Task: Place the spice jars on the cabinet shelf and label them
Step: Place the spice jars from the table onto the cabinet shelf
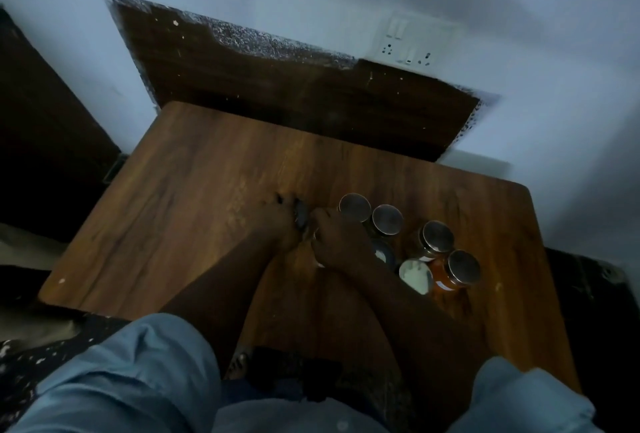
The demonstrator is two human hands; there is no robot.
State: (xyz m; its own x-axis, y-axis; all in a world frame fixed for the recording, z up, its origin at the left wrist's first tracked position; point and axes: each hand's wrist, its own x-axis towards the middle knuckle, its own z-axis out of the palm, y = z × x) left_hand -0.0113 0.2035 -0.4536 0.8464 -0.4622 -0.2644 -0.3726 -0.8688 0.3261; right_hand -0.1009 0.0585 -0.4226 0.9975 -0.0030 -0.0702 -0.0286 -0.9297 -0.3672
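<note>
Brown wood-grain covers the counter (173, 207), which stands against a pale wall (554, 121) below a darker wooden panel (277, 86). The spice jars (388, 219) stand upright in a tight cluster on the right half of the counter, most of them topped with round dark metal caps. Nearest the front edge of the group is an orange-filled jar (441, 277), with a white-topped jar (415, 275) just beside it on the left. Both hands meet just left of this cluster. The right hand (337, 240) is curled down over the held jar (316, 249), which is largely hidden beneath the fingers. The left hand (278, 225) touches it from the other side, its fingers wrapped round a dark lid (300, 219); the dim, blurred view does not show whether that lid sits on the jar or is off it. Light blue sleeves (138, 363) are pushed up the forearms at the bottom of the view. A white switch-and-socket plate (412, 43) is fixed to the wall above the panel.
</note>
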